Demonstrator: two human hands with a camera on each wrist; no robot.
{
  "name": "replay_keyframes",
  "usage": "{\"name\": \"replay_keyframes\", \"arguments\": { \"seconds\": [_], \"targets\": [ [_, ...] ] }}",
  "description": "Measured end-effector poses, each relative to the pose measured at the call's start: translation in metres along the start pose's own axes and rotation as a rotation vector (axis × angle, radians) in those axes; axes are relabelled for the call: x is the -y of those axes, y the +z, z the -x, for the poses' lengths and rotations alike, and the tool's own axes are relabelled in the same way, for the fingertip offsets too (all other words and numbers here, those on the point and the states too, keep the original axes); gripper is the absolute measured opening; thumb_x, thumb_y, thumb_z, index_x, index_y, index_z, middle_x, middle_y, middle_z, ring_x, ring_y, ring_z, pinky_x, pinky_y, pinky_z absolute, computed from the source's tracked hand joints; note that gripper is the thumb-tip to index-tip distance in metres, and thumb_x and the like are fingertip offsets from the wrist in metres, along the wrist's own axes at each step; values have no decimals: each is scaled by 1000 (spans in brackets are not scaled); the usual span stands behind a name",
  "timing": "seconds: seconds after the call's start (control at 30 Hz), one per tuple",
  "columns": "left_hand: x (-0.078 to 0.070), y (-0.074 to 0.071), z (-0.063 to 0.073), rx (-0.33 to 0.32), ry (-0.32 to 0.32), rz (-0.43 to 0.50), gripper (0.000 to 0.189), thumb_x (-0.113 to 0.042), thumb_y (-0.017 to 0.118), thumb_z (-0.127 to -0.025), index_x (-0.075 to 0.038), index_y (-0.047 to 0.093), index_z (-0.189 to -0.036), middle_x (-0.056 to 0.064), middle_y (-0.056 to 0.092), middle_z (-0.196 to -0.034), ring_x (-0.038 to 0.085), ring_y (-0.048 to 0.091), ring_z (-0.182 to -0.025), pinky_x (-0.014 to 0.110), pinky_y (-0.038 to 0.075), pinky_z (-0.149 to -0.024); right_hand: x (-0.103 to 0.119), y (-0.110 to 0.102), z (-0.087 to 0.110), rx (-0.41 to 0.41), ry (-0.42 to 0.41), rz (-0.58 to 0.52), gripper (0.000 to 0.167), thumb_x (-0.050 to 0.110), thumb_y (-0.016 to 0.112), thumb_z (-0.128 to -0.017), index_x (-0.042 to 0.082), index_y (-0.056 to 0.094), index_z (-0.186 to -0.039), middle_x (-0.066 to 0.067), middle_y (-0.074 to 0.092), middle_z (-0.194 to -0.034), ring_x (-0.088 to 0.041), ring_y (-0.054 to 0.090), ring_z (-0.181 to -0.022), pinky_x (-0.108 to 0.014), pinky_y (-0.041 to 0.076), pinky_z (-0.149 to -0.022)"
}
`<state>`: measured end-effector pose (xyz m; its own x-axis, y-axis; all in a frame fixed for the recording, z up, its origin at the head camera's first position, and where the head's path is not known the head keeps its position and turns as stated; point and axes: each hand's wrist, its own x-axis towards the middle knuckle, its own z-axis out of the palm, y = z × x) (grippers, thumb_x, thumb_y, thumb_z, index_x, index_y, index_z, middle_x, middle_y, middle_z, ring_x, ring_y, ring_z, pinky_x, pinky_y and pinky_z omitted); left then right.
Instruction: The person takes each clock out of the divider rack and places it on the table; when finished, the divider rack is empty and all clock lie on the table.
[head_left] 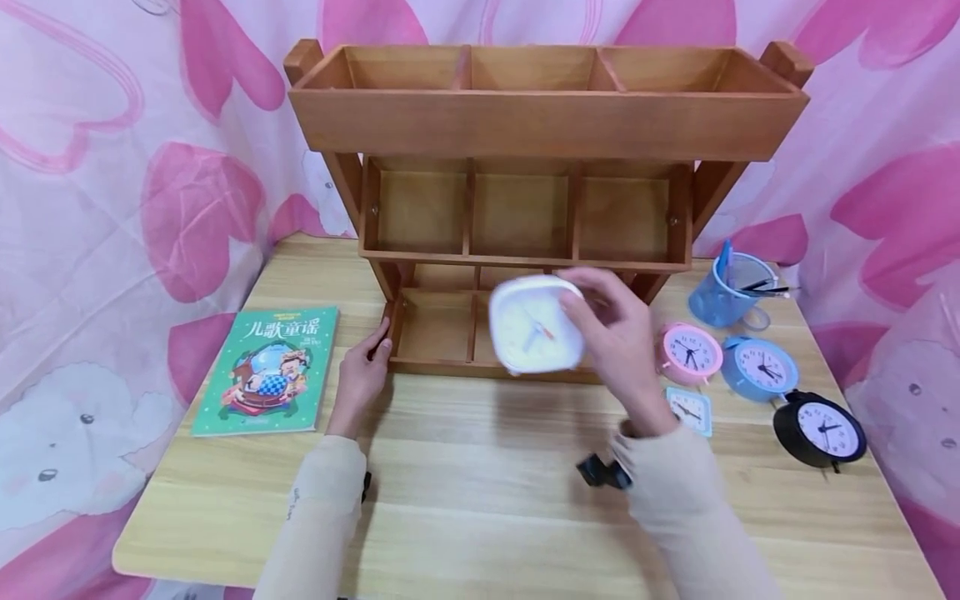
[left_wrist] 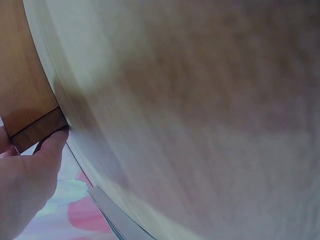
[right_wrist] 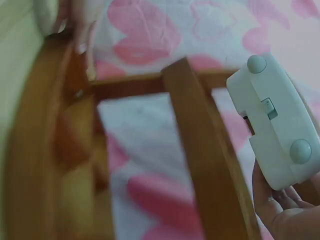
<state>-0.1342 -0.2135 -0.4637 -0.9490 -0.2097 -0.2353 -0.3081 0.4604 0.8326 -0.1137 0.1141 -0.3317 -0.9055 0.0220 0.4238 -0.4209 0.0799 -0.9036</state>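
My right hand (head_left: pixel 618 342) holds a white square alarm clock (head_left: pixel 534 325) by its right side, in front of the lower tiers of a brown wooden shelf rack (head_left: pixel 547 125). The clock's face is turned up toward the head camera. In the right wrist view, two round feet and a small switch show on the clock (right_wrist: pixel 280 125). My left hand (head_left: pixel 362 379) grips the lower left corner of the rack; the left wrist view shows thumb and finger on either side of that wooden corner (left_wrist: pixel 40 127).
A green children's book (head_left: pixel 270 371) lies left of the rack. On the right stand pink (head_left: pixel 692 353), blue (head_left: pixel 761 367) and black (head_left: pixel 820 429) alarm clocks, a small light-blue square clock (head_left: pixel 688 411) and a blue mesh pen cup (head_left: pixel 722 296). Heart-patterned cloth (head_left: pixel 202 221) surrounds the table.
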Motion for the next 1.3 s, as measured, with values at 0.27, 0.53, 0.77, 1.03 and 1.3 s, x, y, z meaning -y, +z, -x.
{"name": "replay_keyframes", "arguments": {
  "seconds": [0.27,0.53,0.77,1.03,1.3],
  "targets": [
    [-2,0,2,-15,30,-13,44,-30,42,-107,-33,39,-151,3,34,-159,23,28,-148,46,30,-118,-30,-113,59,-359,271,112,25,0,66,-92,-5,69,-116,5,74,-101,-6,64,-89,-12,51,-71],
    [-1,-2,1,-43,98,-36,43,-26,44,-107,-26,42,-150,5,39,-156,24,31,-146,45,31,-118,-58,-206,92,-635,545,276,23,9,69,-92,9,75,-114,15,70,-84,-1,58,-71,-7,46,-56],
    [-1,0,3,-31,90,-50,44,-27,43,-107,-29,40,-151,7,38,-156,25,30,-146,47,30,-118,-76,-235,107,-515,689,542,25,23,65,-96,20,74,-118,28,62,-71,4,52,-66,-10,41,-53],
    [0,0,2,-30,95,-49,44,-27,42,-107,-29,40,-151,5,37,-156,25,30,-146,46,29,-118,-87,-234,110,-355,641,754,39,30,57,-99,5,66,-127,37,51,-65,7,48,-68,-13,38,-56],
    [0,0,2,-35,109,-60,44,-27,42,-107,-30,40,-151,7,38,-155,26,32,-145,47,31,-117,-88,-239,107,-74,574,916,46,27,43,-104,-5,58,-133,-34,60,-122,-30,54,-99,-30,37,-72]
  ]
}}
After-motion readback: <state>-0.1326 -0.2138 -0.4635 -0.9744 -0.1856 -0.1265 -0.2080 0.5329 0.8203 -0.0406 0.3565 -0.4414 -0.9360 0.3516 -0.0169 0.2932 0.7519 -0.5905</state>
